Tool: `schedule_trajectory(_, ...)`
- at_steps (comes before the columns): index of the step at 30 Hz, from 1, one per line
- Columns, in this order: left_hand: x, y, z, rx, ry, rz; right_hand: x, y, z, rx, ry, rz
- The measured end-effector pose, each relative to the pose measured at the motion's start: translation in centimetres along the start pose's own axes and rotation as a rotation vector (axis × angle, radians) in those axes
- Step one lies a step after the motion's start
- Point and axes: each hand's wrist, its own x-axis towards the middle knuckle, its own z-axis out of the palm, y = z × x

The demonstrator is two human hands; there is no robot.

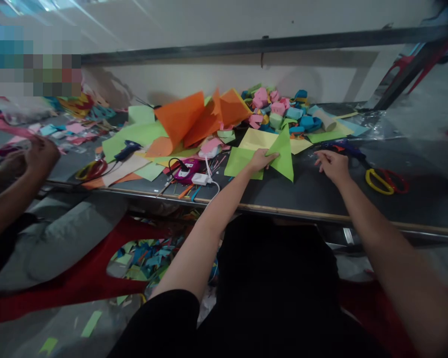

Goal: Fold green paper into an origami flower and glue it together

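Note:
My left hand [263, 160] is closed on a sheet of bright green paper [284, 156], its pointed corner standing up off the table. More green paper [239, 163] lies flat under and beside that hand, over a pale yellow sheet [254, 139]. To the right, my right hand [333, 164] hovers over the dark tabletop with fingers loosely bent and apart, and nothing shows in them. Just beyond it lies a blue glue gun [349, 148], partly hidden by the hand. Scissors [381, 181] with yellow and red handles rest right of it.
Folded paper pieces [276, 107] are heaped at the back, beside large orange sheets [186, 117]. A purple power strip [186, 171] with a white plug sits near the front edge. At left, a co-worker's hand [41, 154] holds pink material, near another glue gun [127, 149].

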Motion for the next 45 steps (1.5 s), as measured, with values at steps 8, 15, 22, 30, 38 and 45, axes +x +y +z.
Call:
schedule_trajectory(8, -0.2, 0.5, 0.1, -0.079, -0.043, -0.023, -0.1, -0.2, -0.3, -0.008, -0.084, -0.024)
schedule_trajectory(15, -0.3, 0.0, 0.3, -0.063, -0.111, -0.015, -0.5, -2.8, 1.6, 0.452, -0.311, 0.092)
schedule_trajectory(22, -0.9, 0.3, 0.3, -0.048, -0.161, 0.016, -1.2, -5.0, 3.2, 0.414, -0.435, 0.072)
schedule_trajectory(30, -0.4, -0.3, 0.4, -0.018, -0.157, 0.073, -1.1, -4.7, 3.1, 0.386, -0.381, 0.13)
schedule_trajectory(38, -0.3, -0.9, 0.2, 0.065, -0.217, 0.119, -0.7, -6.0, 3.3, 0.47, -0.373, 0.243)
schedule_trajectory(45, -0.1, -1.0, 0.5, 0.221, -0.192, 0.214, 0.1, -6.1, 3.5, 0.371, -0.396, 0.276)
